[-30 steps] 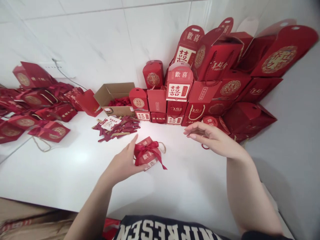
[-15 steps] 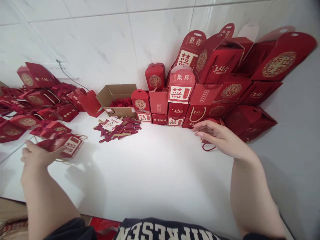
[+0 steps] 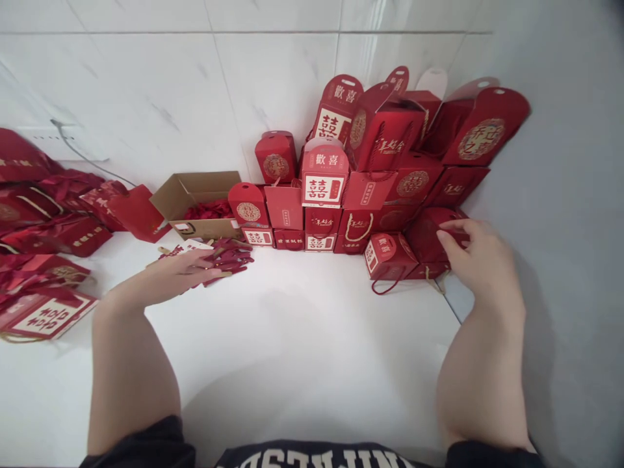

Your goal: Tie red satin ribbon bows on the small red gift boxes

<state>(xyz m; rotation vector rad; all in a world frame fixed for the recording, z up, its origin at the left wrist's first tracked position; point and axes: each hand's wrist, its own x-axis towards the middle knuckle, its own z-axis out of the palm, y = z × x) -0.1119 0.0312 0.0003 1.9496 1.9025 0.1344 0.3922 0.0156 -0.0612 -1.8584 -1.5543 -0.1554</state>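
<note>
Carton (image 3: 212, 229) stands behind the strips (image 3: 230, 257), stacked boxes (image 3: 373, 186) close on its right.

My left hand (image 3: 168, 276) is over a loose pile of flat maroon strips (image 3: 234, 257), in front of an open brown cardboard carton (image 3: 214, 228). My right hand (image 3: 482, 263) curls at a dark-red paper gift box (image 3: 425, 233), beside stacked red printed paper boxes (image 3: 323, 222).
</note>
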